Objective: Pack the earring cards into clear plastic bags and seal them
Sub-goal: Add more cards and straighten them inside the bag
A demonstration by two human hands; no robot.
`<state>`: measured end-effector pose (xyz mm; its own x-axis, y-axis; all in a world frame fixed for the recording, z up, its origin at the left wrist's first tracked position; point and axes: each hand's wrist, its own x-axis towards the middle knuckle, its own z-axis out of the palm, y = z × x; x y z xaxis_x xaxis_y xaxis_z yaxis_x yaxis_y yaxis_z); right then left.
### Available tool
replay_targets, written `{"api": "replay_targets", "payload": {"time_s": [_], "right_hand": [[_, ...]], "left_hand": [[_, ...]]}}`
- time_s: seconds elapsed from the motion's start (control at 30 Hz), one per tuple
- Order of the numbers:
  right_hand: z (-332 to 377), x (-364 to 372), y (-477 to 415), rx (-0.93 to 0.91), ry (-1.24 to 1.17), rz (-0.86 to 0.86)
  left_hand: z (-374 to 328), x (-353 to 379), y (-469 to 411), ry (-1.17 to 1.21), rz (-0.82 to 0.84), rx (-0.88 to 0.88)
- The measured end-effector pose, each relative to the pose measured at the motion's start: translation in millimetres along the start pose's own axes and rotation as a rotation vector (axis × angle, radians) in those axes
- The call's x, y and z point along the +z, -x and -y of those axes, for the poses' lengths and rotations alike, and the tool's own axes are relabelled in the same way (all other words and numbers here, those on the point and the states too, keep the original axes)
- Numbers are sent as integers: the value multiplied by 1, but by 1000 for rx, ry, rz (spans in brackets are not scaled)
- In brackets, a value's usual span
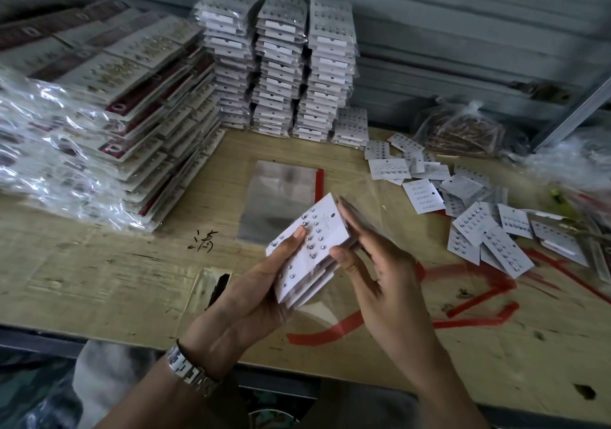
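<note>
My left hand grips a small stack of white earring cards studded with silver earrings, thumb lying across the top card. My right hand presses its straight fingers and thumb against the stack's right edge, where a clear plastic bag with a red seal strip spreads out beneath and beside the cards. A pile of clear bags with a red strip lies flat on the wooden table just beyond my hands. Loose earring cards are scattered to the right.
Tall stacks of bagged earring cards stand at the back. Stacks of larger bagged cards with dark red headers fill the left. A bag of brownish items and crumpled plastic sit at the right, below a grey wall.
</note>
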<state>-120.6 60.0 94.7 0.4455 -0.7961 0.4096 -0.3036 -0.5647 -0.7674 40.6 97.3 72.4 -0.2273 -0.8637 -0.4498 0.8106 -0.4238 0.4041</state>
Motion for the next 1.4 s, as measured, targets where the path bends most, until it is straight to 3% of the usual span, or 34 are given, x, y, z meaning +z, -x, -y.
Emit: {"api": "replay_targets", "payload": {"time_s": [0.2, 0.5, 0.63, 0.83, 1.07, 1.4], "right_hand": [[-4, -5, -3, 38, -25, 113], [-10, 0, 2, 28, -89, 71], [-10, 5, 6, -12, -77, -41], [-9, 2, 6, 67, -175, 12], [-7, -2, 8, 107, -261, -4], [-19, 2, 7, 23, -117, 57]], "left_hand": [[-1, -6, -1, 37, 28, -19], [-1, -7, 2, -23, 87, 28], [1, -5, 3, -98, 86, 95], [5, -2, -1, -234, 115, 292], [5, -8, -1, -324, 166, 363], [9, -7, 2, -257, 80, 287]]}}
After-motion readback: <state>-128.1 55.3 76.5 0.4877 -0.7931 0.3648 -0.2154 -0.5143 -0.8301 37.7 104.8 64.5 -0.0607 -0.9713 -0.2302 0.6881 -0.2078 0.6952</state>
